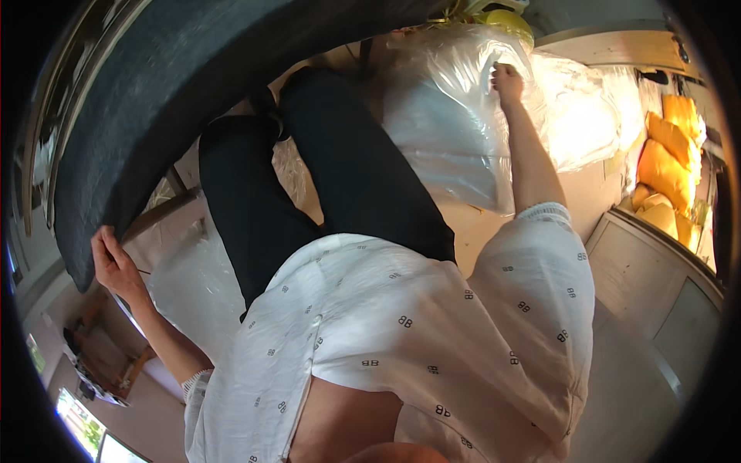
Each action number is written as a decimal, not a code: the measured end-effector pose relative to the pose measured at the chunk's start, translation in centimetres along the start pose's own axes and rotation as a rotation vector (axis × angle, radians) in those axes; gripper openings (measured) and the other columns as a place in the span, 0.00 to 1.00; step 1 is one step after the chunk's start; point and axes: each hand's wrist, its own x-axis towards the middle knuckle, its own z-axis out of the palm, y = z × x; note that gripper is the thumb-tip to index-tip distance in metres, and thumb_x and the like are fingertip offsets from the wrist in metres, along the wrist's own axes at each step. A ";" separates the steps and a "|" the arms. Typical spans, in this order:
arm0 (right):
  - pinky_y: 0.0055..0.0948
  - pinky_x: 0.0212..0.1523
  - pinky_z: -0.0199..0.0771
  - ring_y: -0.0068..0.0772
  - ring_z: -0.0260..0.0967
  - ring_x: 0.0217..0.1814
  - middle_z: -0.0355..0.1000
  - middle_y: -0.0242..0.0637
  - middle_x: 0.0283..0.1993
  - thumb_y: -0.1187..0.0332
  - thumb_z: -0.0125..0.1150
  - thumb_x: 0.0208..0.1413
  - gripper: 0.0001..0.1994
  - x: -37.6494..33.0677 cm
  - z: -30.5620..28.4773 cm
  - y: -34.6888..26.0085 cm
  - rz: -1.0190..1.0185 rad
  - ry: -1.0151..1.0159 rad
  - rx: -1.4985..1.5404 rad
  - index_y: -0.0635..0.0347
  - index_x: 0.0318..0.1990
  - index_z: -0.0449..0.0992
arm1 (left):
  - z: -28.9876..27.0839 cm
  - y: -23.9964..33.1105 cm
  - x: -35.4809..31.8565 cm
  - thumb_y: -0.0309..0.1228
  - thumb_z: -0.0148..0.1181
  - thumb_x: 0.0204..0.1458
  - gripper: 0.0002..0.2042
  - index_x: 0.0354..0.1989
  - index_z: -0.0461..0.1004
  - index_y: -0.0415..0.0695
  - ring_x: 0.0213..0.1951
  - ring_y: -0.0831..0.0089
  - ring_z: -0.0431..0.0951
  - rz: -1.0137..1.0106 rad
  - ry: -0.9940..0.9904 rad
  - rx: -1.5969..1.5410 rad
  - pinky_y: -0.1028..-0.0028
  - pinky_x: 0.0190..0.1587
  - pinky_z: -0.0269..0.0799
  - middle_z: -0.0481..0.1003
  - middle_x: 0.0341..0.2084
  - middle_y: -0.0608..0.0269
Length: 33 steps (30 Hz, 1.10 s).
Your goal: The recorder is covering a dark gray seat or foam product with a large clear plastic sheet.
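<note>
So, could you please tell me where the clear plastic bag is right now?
In the head view, the plastic bag sits upper centre-right, gripped at its top by the right hand, beside the person's dark trousers.

One head-worn fisheye view looks steeply down the person's own torso and legs — close on the white patterned shirt point(432, 324), with the floor point(641, 386) beyond. Edges bend toward the dark round rim; no second view shares the scene.
</note>
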 end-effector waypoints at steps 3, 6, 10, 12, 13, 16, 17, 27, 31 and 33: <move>0.27 0.29 0.70 0.29 0.71 0.26 0.73 0.38 0.26 0.57 0.57 0.50 0.15 -0.7 2.9 2.4 0.124 -0.042 -0.206 0.62 0.32 0.75 | 3.2 4.5 5.0 0.26 0.51 0.56 0.06 0.35 0.72 0.36 0.30 0.79 0.71 0.148 0.027 -0.109 0.81 0.37 0.67 0.74 0.27 0.64; 0.41 0.43 0.69 0.49 0.70 0.44 0.73 0.50 0.38 0.46 0.57 0.46 0.24 -2.1 3.4 2.7 0.191 0.020 -0.753 0.61 0.36 0.73 | 6.7 8.3 8.7 0.23 0.51 0.55 0.05 0.34 0.72 0.34 0.30 0.81 0.71 0.244 -0.018 -0.243 0.83 0.36 0.67 0.74 0.27 0.64; 0.40 0.43 0.67 0.48 0.70 0.43 0.73 0.48 0.39 0.49 0.53 0.50 0.21 -5.9 0.6 3.5 0.184 0.002 -0.840 0.62 0.34 0.72 | 10.0 12.7 12.0 0.25 0.53 0.55 0.06 0.36 0.73 0.35 0.29 0.83 0.69 0.389 -0.024 -0.194 0.84 0.35 0.66 0.72 0.25 0.66; 0.40 0.43 0.67 0.49 0.70 0.42 0.73 0.48 0.39 0.52 0.51 0.52 0.19 -6.6 -0.8 5.4 0.169 -0.049 -0.814 0.62 0.35 0.72 | 11.6 13.1 13.4 0.26 0.54 0.55 0.06 0.36 0.74 0.37 0.28 0.85 0.68 0.295 -0.201 -0.225 0.86 0.34 0.64 0.72 0.25 0.68; 0.41 0.42 0.67 0.50 0.70 0.41 0.73 0.48 0.38 0.55 0.50 0.53 0.17 -7.0 -1.8 6.1 0.123 -0.048 -0.744 0.62 0.37 0.72 | 12.3 13.3 13.8 0.28 0.54 0.55 0.07 0.37 0.74 0.38 0.28 0.86 0.67 0.263 -0.188 -0.302 0.87 0.34 0.62 0.71 0.25 0.70; 0.41 0.37 0.69 0.48 0.72 0.37 0.74 0.50 0.31 0.63 0.45 0.56 0.13 -8.0 -3.7 7.1 -0.014 -0.028 -0.610 0.64 0.36 0.70 | 13.3 13.8 15.2 0.29 0.54 0.55 0.08 0.37 0.74 0.39 0.30 0.87 0.67 0.246 -0.201 -0.358 0.87 0.36 0.62 0.72 0.27 0.71; 0.38 0.37 0.70 0.44 0.72 0.36 0.74 0.48 0.32 0.65 0.43 0.57 0.12 -8.1 -4.3 7.1 0.105 -0.039 -0.331 0.64 0.36 0.71 | 13.8 13.8 15.6 0.30 0.53 0.56 0.08 0.37 0.74 0.39 0.32 0.87 0.68 0.227 -0.201 -0.403 0.87 0.37 0.62 0.72 0.28 0.72; 0.19 0.16 0.43 0.17 0.43 0.16 0.47 0.22 0.17 0.68 0.42 0.57 0.04 -10.3 -7.7 -0.4 0.282 0.490 1.073 0.54 0.32 0.63 | 14.8 23.3 13.6 0.26 0.55 0.54 0.05 0.35 0.75 0.38 0.28 0.88 0.66 0.340 -0.137 -0.579 0.87 0.32 0.62 0.71 0.27 0.73; 0.14 0.19 0.48 0.11 0.48 0.20 0.54 0.20 0.22 0.64 0.47 0.58 0.04 -15.0 -4.8 -10.0 0.002 0.163 0.919 0.51 0.35 0.66 | 15.2 30.6 6.7 0.23 0.56 0.51 0.02 0.31 0.74 0.40 0.30 0.81 0.72 0.467 -0.266 -0.873 0.82 0.32 0.67 0.74 0.26 0.67; 0.12 0.20 0.49 0.10 0.50 0.22 0.56 0.20 0.23 0.63 0.49 0.59 0.04 -17.2 -2.9 -14.3 -0.050 0.022 0.934 0.49 0.37 0.66 | 14.6 34.6 3.1 0.24 0.62 0.45 0.18 0.47 0.68 0.41 0.39 0.73 0.75 0.260 -0.765 -1.088 0.75 0.44 0.70 0.74 0.36 0.60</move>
